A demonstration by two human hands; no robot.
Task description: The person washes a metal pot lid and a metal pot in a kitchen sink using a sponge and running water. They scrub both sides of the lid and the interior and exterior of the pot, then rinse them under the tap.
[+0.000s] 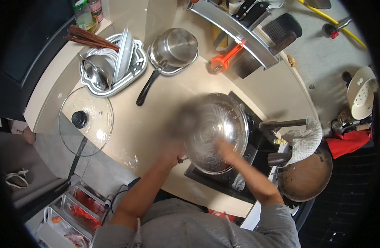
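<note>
A round stainless steel wok (214, 124) sits on the black cooktop (199, 176), with wet, soapy-looking swirls on its inner surface. At its near left rim, my left hand (173, 153) is closed around the wok's handle (180, 160), mostly hidden by the fingers. My right hand (224, 150) is over the inside of the wok, motion-blurred; whether it holds anything is not visible. A dark, out-of-focus smudge covers the area left of the wok and part of my left hand.
A glass lid (93, 124) overhangs the counter edge at left. Behind stand a dish rack (137, 66) and a steel saucepan (177, 46) with its black handle pointing forward. A knife rack (233, 28) hangs on the wall. A brown pan (307, 176) and draped cloth (304, 142) are at right.
</note>
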